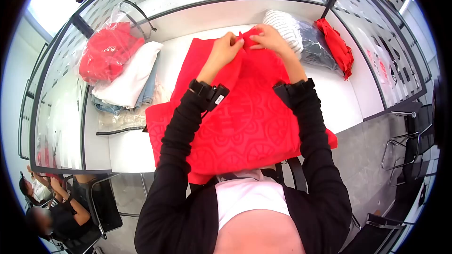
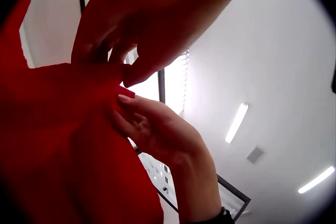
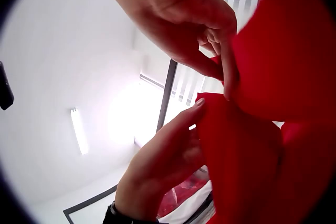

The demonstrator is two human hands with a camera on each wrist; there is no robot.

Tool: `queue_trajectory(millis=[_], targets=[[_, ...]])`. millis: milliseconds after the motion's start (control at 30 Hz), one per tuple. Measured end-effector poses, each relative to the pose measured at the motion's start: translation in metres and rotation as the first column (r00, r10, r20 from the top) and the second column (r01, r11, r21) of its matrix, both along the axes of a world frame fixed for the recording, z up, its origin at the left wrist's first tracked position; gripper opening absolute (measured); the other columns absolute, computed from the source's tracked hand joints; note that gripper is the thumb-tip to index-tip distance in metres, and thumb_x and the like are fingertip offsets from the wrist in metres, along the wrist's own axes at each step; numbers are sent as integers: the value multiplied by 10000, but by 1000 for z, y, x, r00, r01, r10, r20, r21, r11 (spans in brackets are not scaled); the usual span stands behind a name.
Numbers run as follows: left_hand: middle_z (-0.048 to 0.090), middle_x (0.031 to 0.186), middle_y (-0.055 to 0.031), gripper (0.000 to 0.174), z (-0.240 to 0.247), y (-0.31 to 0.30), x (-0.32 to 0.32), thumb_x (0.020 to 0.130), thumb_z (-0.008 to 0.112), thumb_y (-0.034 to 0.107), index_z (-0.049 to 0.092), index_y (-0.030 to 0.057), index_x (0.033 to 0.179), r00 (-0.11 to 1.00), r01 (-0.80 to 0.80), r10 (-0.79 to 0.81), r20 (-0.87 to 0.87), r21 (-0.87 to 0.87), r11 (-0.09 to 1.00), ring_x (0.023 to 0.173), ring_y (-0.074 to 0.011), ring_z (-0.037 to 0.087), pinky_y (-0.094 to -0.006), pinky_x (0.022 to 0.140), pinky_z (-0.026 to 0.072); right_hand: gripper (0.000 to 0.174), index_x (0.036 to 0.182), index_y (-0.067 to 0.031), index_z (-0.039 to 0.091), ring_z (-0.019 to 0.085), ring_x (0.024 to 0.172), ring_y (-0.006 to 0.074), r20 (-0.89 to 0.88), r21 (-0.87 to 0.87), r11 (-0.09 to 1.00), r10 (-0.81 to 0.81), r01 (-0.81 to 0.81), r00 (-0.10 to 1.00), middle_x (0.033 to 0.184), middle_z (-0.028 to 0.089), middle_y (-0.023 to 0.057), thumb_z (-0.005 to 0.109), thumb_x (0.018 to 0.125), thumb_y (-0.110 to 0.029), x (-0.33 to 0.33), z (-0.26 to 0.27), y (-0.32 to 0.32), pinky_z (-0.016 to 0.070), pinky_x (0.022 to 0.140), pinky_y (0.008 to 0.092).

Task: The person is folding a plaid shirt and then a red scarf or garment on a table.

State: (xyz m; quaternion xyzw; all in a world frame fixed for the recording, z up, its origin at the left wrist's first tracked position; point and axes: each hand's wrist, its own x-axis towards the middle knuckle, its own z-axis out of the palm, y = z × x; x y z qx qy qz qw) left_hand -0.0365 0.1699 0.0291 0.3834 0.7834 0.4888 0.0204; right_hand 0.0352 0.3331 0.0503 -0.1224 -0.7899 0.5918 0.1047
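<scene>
A large red cloth (image 1: 245,108) with a raised pattern of circles and scrolls lies spread across the white table and hangs over its front edge. At the cloth's far edge my left hand (image 1: 224,51) pinches the fabric between thumb and fingers. Close beside it, my right hand (image 1: 269,39) pinches another part of the same edge, and a small red point of cloth stands up between the two hands. In the left wrist view the right hand (image 2: 168,129) has its thumb along the lifted edge. The right wrist view shows the left hand (image 3: 163,155) behind a raised fold.
On the left lie a bagged red item (image 1: 110,51), a folded white cloth (image 1: 127,77) and blue denim (image 1: 149,82). Back right are a striped white cloth (image 1: 285,28), a dark bagged item (image 1: 318,49) and a red cloth bundle (image 1: 336,47). Partition panels enclose the table.
</scene>
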Motion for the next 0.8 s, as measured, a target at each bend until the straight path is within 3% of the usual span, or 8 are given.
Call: queue_trajectory(millis=[33,133,167,333,533,633,733,800], targets=[[541,676,-71,247,-7,1,0,830,604,241,525,7,821,999,36,-36,32,-18,999,636,-137,505,-278,594,420,249,1059,70,477,611,814,194,14,-1,999,41,-41,999,896,557,135,519,824,3,-2,-7,-1,570,670,295],[547,702,-30,176,-28,0,-6,838,599,181,533,20,810,986,100,-120,120,154,983,644,-108,485,-249,594,411,224,1049,66,482,614,813,203,108,15,995,93,-95,990,912,563,137,476,845,-26,-5,-22,-6,561,698,298],[569,745,-15,131,-31,1,-7,842,593,144,545,24,824,977,113,-131,167,114,987,676,-94,506,-235,615,419,240,1059,61,478,616,813,209,57,-3,994,109,-109,992,894,571,138,472,839,-33,-1,-21,-11,556,700,301],[593,779,-39,138,-18,-6,2,837,585,129,551,-2,864,957,181,-175,233,-4,983,744,-94,557,-247,672,448,191,996,41,467,613,759,168,142,175,979,76,-101,987,793,589,106,478,819,-32,1,-18,-21,542,648,297],[604,799,-48,132,-15,-9,8,831,577,113,553,-10,871,939,245,-240,245,12,970,791,-115,582,-263,732,459,172,963,28,479,602,714,138,175,129,965,204,-227,963,800,601,83,510,811,-48,4,-16,-8,529,587,267],[606,798,-50,128,-9,-11,10,826,577,105,556,-13,869,933,278,-272,235,10,961,793,-122,586,-267,744,461,191,918,61,541,652,639,187,15,224,956,193,-192,981,765,634,133,561,779,-69,6,-19,-4,517,524,257],[610,752,-114,137,-12,-11,11,801,588,97,550,-29,836,942,286,-294,164,70,956,726,-188,601,-294,675,470,115,897,45,554,619,654,128,91,188,956,210,-224,974,757,626,84,538,818,-37,10,-9,-5,510,552,241],[609,776,-89,125,-5,-13,13,808,587,87,556,-26,851,934,305,-302,189,17,952,756,-160,597,-283,714,469,103,875,54,561,624,627,129,112,236,933,250,-270,962,731,630,88,539,820,-30,14,2,-8,502,544,236]])
